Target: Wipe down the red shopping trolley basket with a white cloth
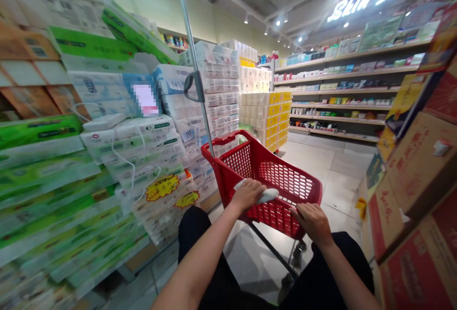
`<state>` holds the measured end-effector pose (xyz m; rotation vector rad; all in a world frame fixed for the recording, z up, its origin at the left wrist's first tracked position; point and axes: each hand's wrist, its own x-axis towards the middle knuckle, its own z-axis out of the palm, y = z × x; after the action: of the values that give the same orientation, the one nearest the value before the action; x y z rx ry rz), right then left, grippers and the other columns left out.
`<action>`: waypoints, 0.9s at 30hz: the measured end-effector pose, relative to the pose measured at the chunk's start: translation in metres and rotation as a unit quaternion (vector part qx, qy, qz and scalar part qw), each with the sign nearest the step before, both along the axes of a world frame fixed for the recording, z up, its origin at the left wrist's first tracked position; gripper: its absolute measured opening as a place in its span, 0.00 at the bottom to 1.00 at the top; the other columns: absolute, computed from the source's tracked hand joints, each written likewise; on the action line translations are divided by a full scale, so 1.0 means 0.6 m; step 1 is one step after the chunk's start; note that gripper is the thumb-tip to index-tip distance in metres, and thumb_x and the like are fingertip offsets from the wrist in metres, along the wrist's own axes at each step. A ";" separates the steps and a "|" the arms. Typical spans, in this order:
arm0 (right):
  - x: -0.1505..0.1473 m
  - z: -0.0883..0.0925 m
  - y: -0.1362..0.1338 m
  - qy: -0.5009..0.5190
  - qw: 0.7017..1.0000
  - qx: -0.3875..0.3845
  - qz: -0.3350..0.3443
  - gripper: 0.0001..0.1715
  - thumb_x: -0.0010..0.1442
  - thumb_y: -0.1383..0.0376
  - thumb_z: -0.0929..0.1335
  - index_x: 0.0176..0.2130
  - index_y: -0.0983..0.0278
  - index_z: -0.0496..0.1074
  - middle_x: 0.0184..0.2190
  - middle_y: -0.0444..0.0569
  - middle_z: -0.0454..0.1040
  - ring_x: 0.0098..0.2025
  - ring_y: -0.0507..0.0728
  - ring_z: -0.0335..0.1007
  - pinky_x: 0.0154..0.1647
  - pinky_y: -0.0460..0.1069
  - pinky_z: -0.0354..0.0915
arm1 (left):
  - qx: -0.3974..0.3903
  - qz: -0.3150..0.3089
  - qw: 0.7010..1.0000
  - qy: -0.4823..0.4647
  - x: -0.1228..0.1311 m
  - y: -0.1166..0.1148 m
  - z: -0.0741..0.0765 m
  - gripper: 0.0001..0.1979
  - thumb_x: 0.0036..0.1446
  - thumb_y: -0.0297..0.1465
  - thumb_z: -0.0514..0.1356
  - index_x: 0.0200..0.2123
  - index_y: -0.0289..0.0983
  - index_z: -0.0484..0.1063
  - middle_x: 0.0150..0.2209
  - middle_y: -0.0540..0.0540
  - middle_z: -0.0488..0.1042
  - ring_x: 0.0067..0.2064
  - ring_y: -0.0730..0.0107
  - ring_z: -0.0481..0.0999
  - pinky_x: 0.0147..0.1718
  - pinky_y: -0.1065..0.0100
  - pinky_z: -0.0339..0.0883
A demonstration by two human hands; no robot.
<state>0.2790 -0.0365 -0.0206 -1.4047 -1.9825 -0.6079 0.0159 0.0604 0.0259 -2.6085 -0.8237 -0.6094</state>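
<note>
A red plastic shopping cart [282,179] stands in front of me in a store aisle. My left hand [248,193] rests on its near rim, fingers closed over a white cloth [269,195] pressed against the rim. To the right, my right hand [312,222] grips the same rim, fingers curled over the edge. The basket looks empty inside. A grey pole [193,62] with a dark clip rises from the cart's left side.
Stacked packs of tissue paper [107,157] with a white device and cable on top fill the left. Cardboard boxes [417,195] line the right. Shelves of goods [339,95] stand at the back across a tiled floor [321,162].
</note>
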 end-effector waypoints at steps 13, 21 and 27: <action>-0.017 0.000 0.001 -0.001 1.000 0.015 -0.008 0.20 0.67 0.58 0.61 0.26 0.63 0.64 0.23 0.44 0.68 0.28 0.53 0.61 0.39 0.49 0.53 | 0.009 0.120 0.991 -0.063 -0.083 0.018 0.025 0.11 0.68 0.32 0.45 0.47 0.41 0.65 0.47 0.47 0.66 0.54 0.63 0.62 0.63 0.49 0.43; -0.062 0.005 -0.012 0.005 0.999 0.028 -0.046 0.18 0.67 0.59 0.62 0.26 0.63 0.66 0.23 0.44 0.69 0.29 0.52 0.62 0.37 0.50 0.52 | -0.044 0.045 0.993 -0.097 0.048 -0.058 -0.031 0.13 0.68 0.35 0.45 0.48 0.41 0.65 0.48 0.48 0.67 0.55 0.64 0.61 0.65 0.48 0.38; -0.108 0.012 -0.023 0.032 0.998 -0.012 -0.054 0.17 0.68 0.61 0.59 0.29 0.63 0.67 0.27 0.47 0.72 0.32 0.54 0.65 0.38 0.50 0.52 | -0.075 0.003 0.994 -0.083 0.044 -0.052 -0.034 0.14 0.68 0.36 0.45 0.48 0.41 0.65 0.49 0.47 0.66 0.56 0.65 0.60 0.65 0.50 0.35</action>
<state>0.2141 -0.0501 -0.0131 -1.5334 -1.8789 -0.5810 0.0426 0.0292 0.0053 -2.7169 -0.9607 -0.7994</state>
